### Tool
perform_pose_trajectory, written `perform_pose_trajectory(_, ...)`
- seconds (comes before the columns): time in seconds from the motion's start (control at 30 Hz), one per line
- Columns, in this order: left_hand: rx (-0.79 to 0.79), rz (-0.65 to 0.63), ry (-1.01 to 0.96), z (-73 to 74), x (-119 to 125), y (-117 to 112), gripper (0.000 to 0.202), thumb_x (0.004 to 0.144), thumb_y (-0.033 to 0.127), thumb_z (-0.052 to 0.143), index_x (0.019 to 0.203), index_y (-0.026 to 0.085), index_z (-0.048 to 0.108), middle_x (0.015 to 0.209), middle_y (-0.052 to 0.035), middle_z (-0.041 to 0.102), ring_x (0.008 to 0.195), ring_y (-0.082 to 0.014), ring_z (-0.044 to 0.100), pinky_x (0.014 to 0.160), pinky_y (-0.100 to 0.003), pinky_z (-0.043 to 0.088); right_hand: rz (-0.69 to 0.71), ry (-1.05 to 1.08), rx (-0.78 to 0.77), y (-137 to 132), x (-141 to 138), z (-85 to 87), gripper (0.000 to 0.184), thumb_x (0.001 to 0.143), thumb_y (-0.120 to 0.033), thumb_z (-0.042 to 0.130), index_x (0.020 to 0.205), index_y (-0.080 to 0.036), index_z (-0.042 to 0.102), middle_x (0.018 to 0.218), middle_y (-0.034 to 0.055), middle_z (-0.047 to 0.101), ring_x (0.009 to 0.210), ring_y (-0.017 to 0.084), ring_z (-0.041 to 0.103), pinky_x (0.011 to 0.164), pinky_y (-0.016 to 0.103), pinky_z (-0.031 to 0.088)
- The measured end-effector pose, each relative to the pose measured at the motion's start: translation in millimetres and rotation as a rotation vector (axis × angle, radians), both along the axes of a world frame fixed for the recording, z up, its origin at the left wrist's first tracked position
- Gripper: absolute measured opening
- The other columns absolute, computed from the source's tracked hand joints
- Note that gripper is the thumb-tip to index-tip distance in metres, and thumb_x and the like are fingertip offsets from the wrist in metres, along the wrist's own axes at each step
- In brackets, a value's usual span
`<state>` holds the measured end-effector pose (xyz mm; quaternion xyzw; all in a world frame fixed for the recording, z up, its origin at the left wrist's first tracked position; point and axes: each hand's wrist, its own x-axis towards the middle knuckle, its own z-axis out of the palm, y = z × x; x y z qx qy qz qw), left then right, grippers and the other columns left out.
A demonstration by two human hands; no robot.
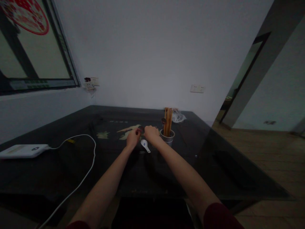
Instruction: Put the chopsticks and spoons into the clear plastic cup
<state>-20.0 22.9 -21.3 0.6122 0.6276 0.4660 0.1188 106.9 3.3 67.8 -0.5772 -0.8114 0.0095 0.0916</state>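
Observation:
Both my arms reach out over a dark glass table (59, 171). My left hand (133, 137) and my right hand (151, 133) meet near the table's middle, fingers curled round a small dark thing (141, 128) between them that I cannot make out. A white ceramic spoon (145, 145) lies on the table just below the hands. Right of my right hand stands a metal cup (167, 136) holding several wooden chopsticks (168, 121).
A white flat device (23, 150) lies at the table's left edge with a white cable (90, 165) looping toward me. A crumpled clear bag (178, 117) sits behind the cup. Wall sockets (197, 88) are on the far wall. A doorway and wooden floor lie to the right.

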Motion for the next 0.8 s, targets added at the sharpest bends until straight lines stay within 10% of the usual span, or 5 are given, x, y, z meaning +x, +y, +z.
perform_pose_trajectory(0.43, 0.044, -0.331, -0.183, 20.7, 59, -12, 0.041, 0.078, 0.024, 0.06, 0.117, 0.014, 0.054, 0.104, -0.0098, 0.064, 0.096, -0.0178, 0.062, 0.085, -0.031, 0.049, 0.27, 0.98, -0.012, -7, 151, 36.5, 0.018, 0.075, -0.033, 0.058, 0.071, -0.016, 0.057, 0.055, -0.0011, 0.059, 0.042, 0.009, 0.051, 0.041, 0.019, 0.036)
perform_pose_trajectory(0.8, -0.118, -0.492, 0.056, 29.3, 88, -12, 0.065, 0.063, 0.039, 0.077, 0.118, 0.012, 0.055, 0.118, -0.0148, 0.06, 0.108, -0.027, 0.057, 0.094, -0.038, 0.045, 0.179, 1.269, 0.118, 15, 168, 30.7, 0.035, 0.068, -0.046, 0.065, 0.079, -0.014, 0.057, 0.069, 0.0046, 0.065, 0.053, 0.012, 0.058, 0.044, 0.02, 0.039)
